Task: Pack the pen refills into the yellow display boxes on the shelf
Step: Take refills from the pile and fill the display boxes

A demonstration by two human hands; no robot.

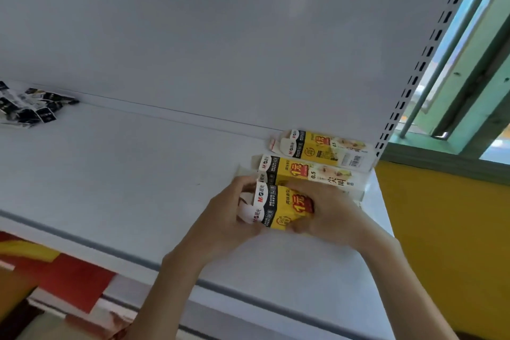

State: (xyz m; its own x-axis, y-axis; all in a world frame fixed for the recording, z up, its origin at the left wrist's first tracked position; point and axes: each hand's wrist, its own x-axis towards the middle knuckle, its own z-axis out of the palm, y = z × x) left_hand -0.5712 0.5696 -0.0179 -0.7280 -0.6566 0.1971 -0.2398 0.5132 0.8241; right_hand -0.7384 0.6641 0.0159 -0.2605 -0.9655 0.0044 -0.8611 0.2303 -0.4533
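Observation:
Three yellow display boxes lie on their sides at the right end of the white shelf. The nearest yellow box is held between both hands: my left hand grips its open white-flap end, and my right hand covers its right part. Behind it lies a second yellow box, and a third yellow box rests against the shelf's back panel. A heap of black-and-white pen refill packets sits at the far left of the shelf. No refills are visible inside the held box.
The white back panel rises behind the shelf, with a slotted upright at its right end. A green window frame and a yellow wall lie beyond the shelf's right edge. Red and yellow items show below the front lip.

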